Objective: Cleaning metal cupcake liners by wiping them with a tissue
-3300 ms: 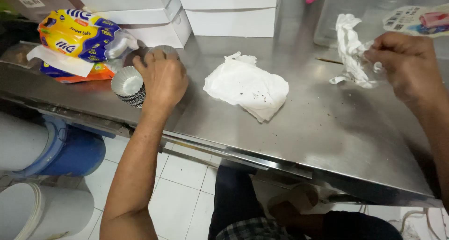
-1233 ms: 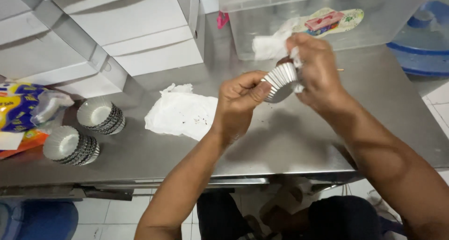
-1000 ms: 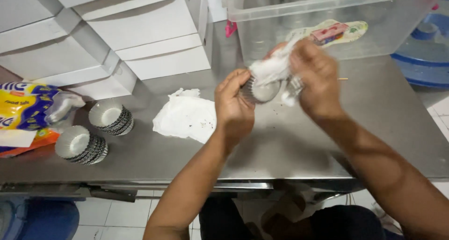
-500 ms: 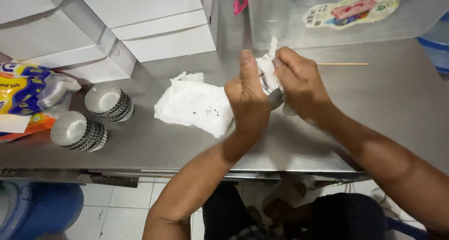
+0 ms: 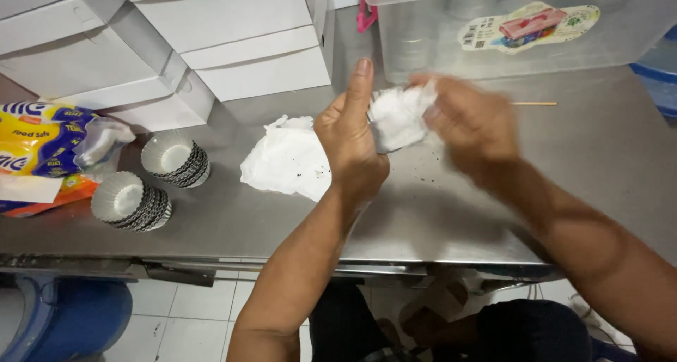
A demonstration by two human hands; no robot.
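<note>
Crumpled white tissue (image 5: 398, 115), pinched between both hands above the steel counter (image 5: 437, 214), sits at the middle of the scene.

At far left lies a yellow and blue plastic packet (image 5: 42, 147). Next to it stand two stacks of fluted foil cups (image 5: 151, 186), mouths up. White boxes (image 5: 233, 45) are piled behind them. A second white tissue (image 5: 285, 161), speckled dark, lies flat on the counter just left of the left hand (image 5: 352, 140).

That left hand is curled shut, thumb pointing up. Whatever it grips under the tissue is hidden. The tissue lies directly to its right, touching it. The right hand (image 5: 469, 126), blurred, presses in from the other side, fingers closed on the wad. Both hands are equally near it.

Behind them stands a clear plastic tub (image 5: 522, 52); a thin wooden stick (image 5: 534, 103) lies to the right.
</note>
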